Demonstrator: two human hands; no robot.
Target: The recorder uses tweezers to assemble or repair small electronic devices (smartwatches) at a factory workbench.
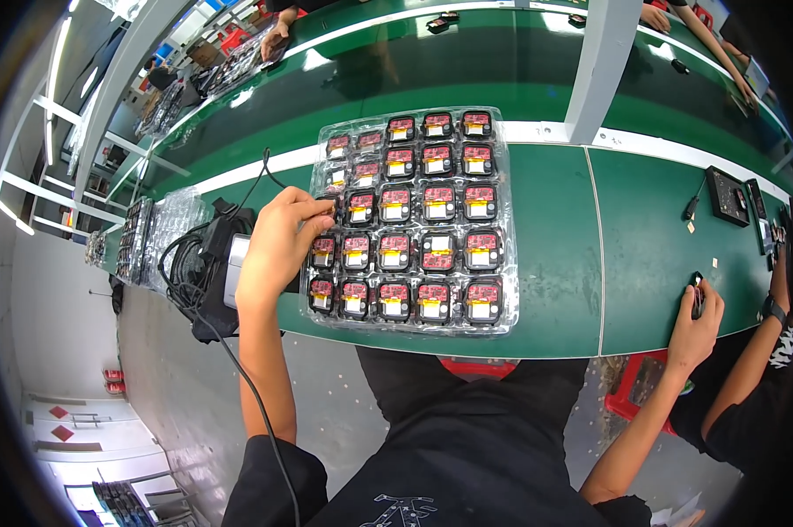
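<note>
A clear plastic tray lies on the green bench, with rows of small black-cased modules in its pockets. Most show a red circuit board with a white and yellow patch. At the tray's left edge, my left hand pinches a black-cased module in the middle row; fingers hide much of it. Well to the right, near the bench's front edge, my right hand is closed around a small black case, seen edge-on and partly covered by the fingers.
Left of the tray sit coiled black cables and a grey-white device. A black box and a cable end lie at the right. A grey post rises behind the tray. A co-worker's arm is close on the right.
</note>
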